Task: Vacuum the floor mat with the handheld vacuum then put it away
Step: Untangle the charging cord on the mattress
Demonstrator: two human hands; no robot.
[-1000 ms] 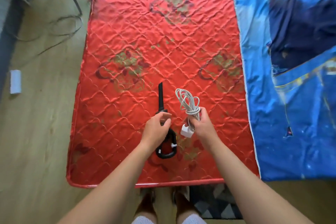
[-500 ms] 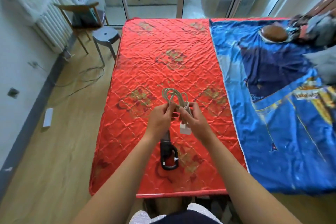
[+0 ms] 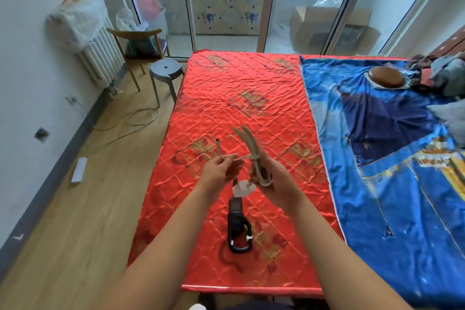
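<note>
A black handheld vacuum (image 3: 237, 229) lies on the red quilted mat (image 3: 226, 98), its loop handle toward me and its nozzle hidden behind my hands. My right hand (image 3: 273, 178) grips a coiled white charging cable (image 3: 254, 156), and the white plug (image 3: 242, 189) hangs under it. My left hand (image 3: 219, 171) pinches the cable's loose end, pulled out to the left of the coil. Both hands hover above the mat, a little beyond the vacuum.
A blue printed sheet (image 3: 390, 171) lies right of the mat, with clothes and a brown cushion (image 3: 386, 78) at its far end. On the wooden floor at left are a grey stool (image 3: 166, 70), a wooden chair (image 3: 141, 45), a loose cord (image 3: 130, 121) and a white box (image 3: 79, 170). Glass doors stand behind.
My left hand left the vacuum's handle and took the cable's loose end, drawing it leftward. The view has tilted up from the mat to the room.
</note>
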